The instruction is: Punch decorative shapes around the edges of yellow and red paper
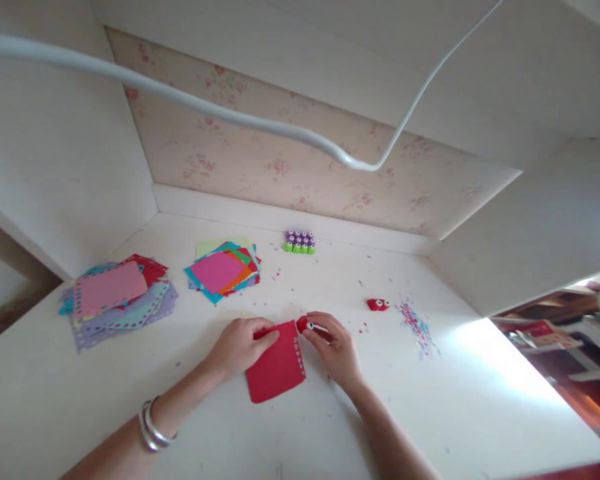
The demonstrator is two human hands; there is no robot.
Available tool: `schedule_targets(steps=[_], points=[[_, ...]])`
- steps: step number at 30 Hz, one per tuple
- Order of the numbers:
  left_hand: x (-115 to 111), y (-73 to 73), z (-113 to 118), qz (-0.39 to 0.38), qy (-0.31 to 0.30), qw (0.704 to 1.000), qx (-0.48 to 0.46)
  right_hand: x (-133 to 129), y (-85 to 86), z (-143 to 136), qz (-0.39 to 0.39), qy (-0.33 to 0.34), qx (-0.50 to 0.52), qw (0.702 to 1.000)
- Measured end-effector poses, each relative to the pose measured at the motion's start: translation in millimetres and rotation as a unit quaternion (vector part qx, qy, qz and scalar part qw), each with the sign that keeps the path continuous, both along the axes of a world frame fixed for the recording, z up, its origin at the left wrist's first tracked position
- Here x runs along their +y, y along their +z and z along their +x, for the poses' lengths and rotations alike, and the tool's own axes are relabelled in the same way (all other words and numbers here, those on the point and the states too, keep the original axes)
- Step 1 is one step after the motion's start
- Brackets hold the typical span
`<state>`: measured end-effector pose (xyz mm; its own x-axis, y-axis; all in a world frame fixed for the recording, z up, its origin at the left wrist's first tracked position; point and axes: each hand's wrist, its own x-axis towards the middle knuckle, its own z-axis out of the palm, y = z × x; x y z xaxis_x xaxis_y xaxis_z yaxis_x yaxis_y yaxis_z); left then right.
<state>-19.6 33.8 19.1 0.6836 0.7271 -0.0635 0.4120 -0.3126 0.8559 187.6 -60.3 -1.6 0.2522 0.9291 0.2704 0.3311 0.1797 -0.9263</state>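
My left hand [244, 345] pinches the upper left part of a red paper sheet [275, 368], thumb on top. A row of small punched holes runs down the sheet's right edge. Between the thumb and fingers of my right hand [336, 347] is a small red craft punch [304, 325] with a white and black button. The punch sits at the sheet's upper right corner; whether paper lies inside its slot I cannot tell. Two similar red craft punches [378, 305] stand side by side to the right.
Punched sheets [115, 300] lie in a pile at the left, with a stack of coloured paper [220, 270] beside it. Several purple and green punches [300, 241] stand near the back. Paper bits [417, 327] are heaped at the right. A white cable [280, 127] hangs across the top.
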Motion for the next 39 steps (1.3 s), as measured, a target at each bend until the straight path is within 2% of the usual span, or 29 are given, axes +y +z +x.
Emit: schedule_targets(steps=[24,30,39], points=[[0.9,3.8,-2.6,0.009,-0.005,1.0,-0.002,-1.9,-2.7,-3.3,0.003,-0.02,-0.087,0.996],[0.0,3.8,-3.2,-0.02,0.005,1.0,-0.019,-1.5,-0.4,-4.2,0.016,-0.017,-0.116,0.993],[-1.1,4.7,-3.7,-0.016,0.013,0.999,-0.024,-2.4,-2.8,-4.4,0.017,-0.014,-0.128,0.991]])
